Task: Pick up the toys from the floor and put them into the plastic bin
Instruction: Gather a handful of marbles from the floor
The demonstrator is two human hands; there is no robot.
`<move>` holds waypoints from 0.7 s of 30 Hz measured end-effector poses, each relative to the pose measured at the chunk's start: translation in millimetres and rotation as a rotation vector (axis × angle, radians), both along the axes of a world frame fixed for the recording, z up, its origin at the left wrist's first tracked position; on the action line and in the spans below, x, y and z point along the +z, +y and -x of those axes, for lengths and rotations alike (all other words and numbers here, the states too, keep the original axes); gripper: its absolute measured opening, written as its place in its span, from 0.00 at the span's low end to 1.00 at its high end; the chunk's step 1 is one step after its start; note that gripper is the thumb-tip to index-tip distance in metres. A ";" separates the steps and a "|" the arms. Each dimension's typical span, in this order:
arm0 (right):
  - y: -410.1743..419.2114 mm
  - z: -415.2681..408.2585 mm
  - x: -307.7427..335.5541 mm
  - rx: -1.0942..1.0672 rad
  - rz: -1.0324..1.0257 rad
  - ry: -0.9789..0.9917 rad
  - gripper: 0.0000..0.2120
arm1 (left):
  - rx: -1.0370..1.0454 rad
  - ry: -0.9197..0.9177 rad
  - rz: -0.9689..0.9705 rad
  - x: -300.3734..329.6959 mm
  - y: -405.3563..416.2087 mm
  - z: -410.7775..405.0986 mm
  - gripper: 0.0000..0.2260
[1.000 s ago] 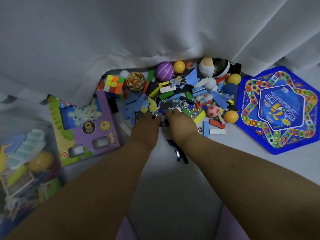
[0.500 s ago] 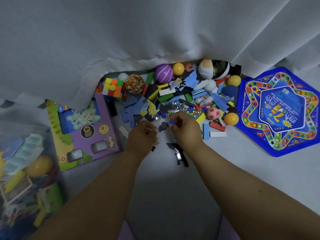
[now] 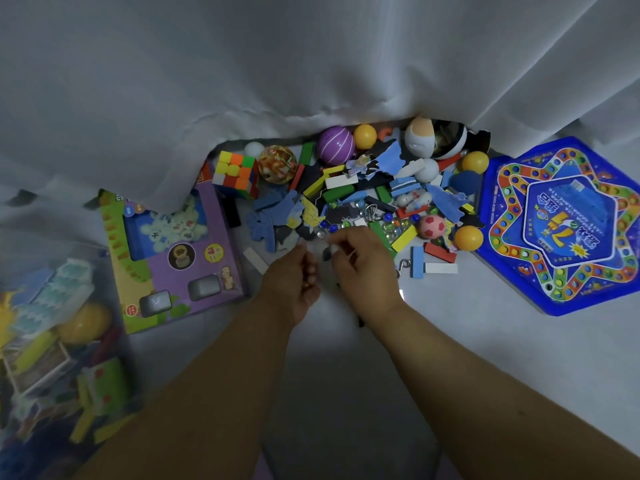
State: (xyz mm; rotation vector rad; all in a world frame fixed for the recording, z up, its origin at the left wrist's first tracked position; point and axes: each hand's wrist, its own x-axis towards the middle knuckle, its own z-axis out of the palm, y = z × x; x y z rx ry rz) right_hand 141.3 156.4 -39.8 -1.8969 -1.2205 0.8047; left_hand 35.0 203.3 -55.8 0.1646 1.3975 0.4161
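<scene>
1. The toys (image 3: pixel 360 199) are heaped on the floor (image 3: pixel 485 341) against the foot of a white curtain (image 3: pixel 277 81). Wooden blocks, foam puzzle pieces, glass marbles, a colour cube (image 3: pixel 237 173), a purple ball (image 3: pixel 336 145), several orange balls and a pink ball (image 3: pixel 432 226) can be made out.
2. At the near edge of the heap the left hand (image 3: pixel 294 282) is seen with fingers curled inward, and small items appear to be cupped in it — what exactly cannot be told. The right hand (image 3: pixel 363 268) is bent over the marbles, fingertips drawn narrow as if pinching a small piece; the piece itself is hidden.
3. The plastic bin (image 3: pixel 52 348) stands at the far left, well apart from the heap. Through its clear wall a yellow ball, pale blue pieces and green and yellow blocks are visible, so part of the work is judged done.
4. Most is judged left: the heap, a purple game box (image 3: pixel 180 258) partly under the curtain, and a blue star game board (image 3: pixel 568 230) at the right — none yet in the bin.
</scene>
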 end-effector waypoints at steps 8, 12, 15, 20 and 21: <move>33.5 -30.9 -30.0 0.068 0.345 -0.259 0.17 | -0.386 0.562 -0.410 -20.5 14.8 -10.0 0.12; 47.5 -28.1 -36.1 0.131 0.385 -0.357 0.15 | -0.498 0.642 -0.484 -25.5 26.0 -22.9 0.16; 49.5 -27.1 -37.7 0.184 0.391 -0.402 0.11 | -0.637 0.713 -0.559 -24.2 32.3 -32.3 0.10; 45.3 -25.5 -35.9 0.242 0.379 -0.443 0.17 | -0.894 0.816 -0.633 -36.5 31.9 -33.1 0.14; 44.9 -25.4 -35.0 0.249 0.377 -0.451 0.18 | -0.940 0.846 -0.649 -39.7 30.3 -30.2 0.14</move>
